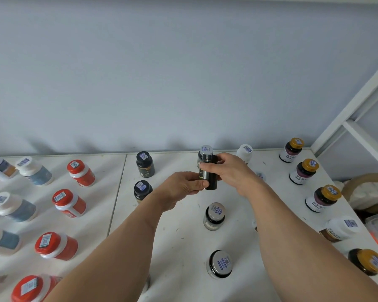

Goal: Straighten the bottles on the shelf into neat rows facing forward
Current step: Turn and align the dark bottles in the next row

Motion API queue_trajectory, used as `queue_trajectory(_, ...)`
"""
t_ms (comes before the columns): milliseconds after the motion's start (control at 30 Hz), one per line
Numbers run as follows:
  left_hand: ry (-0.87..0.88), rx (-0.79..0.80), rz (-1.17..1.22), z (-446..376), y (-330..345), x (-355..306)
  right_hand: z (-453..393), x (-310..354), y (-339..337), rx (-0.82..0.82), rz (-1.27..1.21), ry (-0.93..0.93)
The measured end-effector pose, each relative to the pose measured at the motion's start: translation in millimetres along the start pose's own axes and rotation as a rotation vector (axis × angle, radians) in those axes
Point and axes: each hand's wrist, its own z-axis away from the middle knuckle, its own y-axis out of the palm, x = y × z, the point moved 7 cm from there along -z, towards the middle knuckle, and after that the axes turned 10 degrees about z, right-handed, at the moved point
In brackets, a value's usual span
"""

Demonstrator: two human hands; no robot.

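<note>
Both my hands hold one black bottle [210,173] lifted above the white shelf [179,225]. My left hand [181,188] pinches its lower part, and my right hand [229,168] grips its black cap end. Two black-capped bottles [145,164] [141,190] stand in a column to the left. A column of silver-capped dark bottles [214,216] [219,264] runs toward me, with another silver-capped bottle [205,150] behind the held one. Gold-capped purple bottles [304,171] line the right side.
Red bottles [68,203] and white-capped blue-labelled bottles [34,171] stand in columns on the left shelf panel. A white bottle [244,152] stands at the back. The blue wall [183,73] backs the shelf. A white frame [356,114] and a basket [367,192] are on the right.
</note>
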Motion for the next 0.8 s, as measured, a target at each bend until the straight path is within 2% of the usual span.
queue_trajectory(67,0.046,-0.059,-0.155,4,0,-6,2,0,-1,-0.005,0.005,-0.019)
queue_trajectory(200,0.2,-0.206,-0.779,17,2,-25,10,2,-1,0.011,-0.014,-0.064)
queue_trajectory(267,0.229,-0.222,-1.048,25,4,-30,16,5,0,0.026,-0.035,-0.088)
queue_trajectory(333,0.246,-0.212,-1.222,33,6,-32,22,9,2,0.05,-0.043,-0.115)
queue_trajectory(467,0.288,-0.232,-1.349,54,4,-34,30,15,11,0.093,-0.01,-0.164)
queue_trajectory(800,0.302,-0.333,-1.392,119,-31,-30,65,33,59,0.114,0.008,-0.207)
